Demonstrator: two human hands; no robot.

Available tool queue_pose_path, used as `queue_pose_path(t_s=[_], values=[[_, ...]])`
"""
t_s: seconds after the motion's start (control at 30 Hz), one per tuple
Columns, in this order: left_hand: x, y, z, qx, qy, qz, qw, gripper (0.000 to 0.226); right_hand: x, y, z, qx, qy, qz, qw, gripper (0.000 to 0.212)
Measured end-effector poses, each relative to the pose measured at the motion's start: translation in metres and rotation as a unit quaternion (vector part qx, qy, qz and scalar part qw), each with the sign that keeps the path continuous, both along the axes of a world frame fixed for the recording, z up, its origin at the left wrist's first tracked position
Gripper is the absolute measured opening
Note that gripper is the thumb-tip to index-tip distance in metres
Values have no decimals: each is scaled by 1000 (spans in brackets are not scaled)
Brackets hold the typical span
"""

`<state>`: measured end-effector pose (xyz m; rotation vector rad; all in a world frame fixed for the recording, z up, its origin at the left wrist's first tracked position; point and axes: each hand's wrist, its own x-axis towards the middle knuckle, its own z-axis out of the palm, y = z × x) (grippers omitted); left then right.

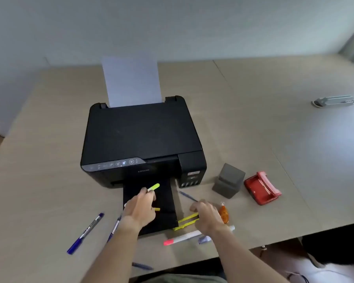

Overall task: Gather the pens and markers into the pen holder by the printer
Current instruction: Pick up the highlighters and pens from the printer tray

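My left hand [140, 209] is over the printer's black output tray [166, 201] and holds a yellow highlighter [153, 187] by its body. My right hand [207, 216] rests on several yellow pens [187, 219] lying beside the tray; whether it grips them is unclear. A blue pen [187, 196] pokes out past its fingers. The grey pen holder [229, 180] stands right of the printer [141, 139]. A pink-capped white marker [181, 237] lies near the table edge. Two blue pens [85, 232] [114, 226] lie at the left. Another blue pen [142, 266] sits at the front edge.
A red hole punch [262, 187] sits right of the holder. An orange correction-tape dispenser [224, 214] lies by my right hand. White paper [132, 82] stands in the printer's feeder. A grey stapler-like object [333, 101] lies far right. The table edge runs close in front.
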<state>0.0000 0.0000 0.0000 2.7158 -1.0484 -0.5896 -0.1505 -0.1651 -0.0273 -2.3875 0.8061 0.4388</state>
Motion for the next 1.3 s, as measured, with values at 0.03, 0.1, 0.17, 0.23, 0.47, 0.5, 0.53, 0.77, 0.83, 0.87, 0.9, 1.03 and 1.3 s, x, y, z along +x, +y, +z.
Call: queue_pose_path(t_s=[0.03, 0.1, 0.17, 0.23, 0.47, 0.5, 0.53, 0.77, 0.83, 0.87, 0.9, 1.03, 1.3], values=[[1, 2, -3, 13, 4, 0, 1000, 25, 2, 2, -4, -7, 17, 16, 1000, 51], [0, 6, -8, 3, -2, 4, 1000, 25, 4, 7, -10, -16, 23, 33, 999, 51], [-2, 6, -10, 4, -8, 5, 1000, 23, 5, 10, -15, -38, 31, 42, 998, 48], [-2, 4, -13, 2, -12, 3, 1000, 21, 5, 10, -20, -67, 43, 59, 995, 44], [5, -10, -16, 7, 8, -67, 998, 32, -5, -4, -8, -28, 64, 73, 995, 29], [6, -16, -13, 8, 19, -71, 997, 34, -10, -7, -5, -23, 52, 60, 997, 28], [8, -22, -10, 12, 31, -71, 997, 34, -15, -10, -3, -20, 34, 39, 998, 29], [-2, -70, 16, 30, 103, -112, 988, 40, -41, -43, 25, -52, -123, -88, 987, 21], [-9, -81, 25, 40, 102, -130, 986, 35, -43, -55, 36, -69, -185, -117, 973, 12], [-12, -86, 29, 39, 95, -142, 985, 33, -43, -61, 41, -79, -219, -137, 963, 11], [-15, -92, 34, 31, 87, -155, 984, 31, -41, -68, 45, -87, -252, -160, 950, 13], [-21, -117, 53, -37, 44, -232, 971, 16, -26, -95, 59, -110, -370, -272, 882, 22], [-22, -164, 90, -99, 6, -317, 943, 14, -16, -99, 44, -103, -309, -358, 875, 36]])
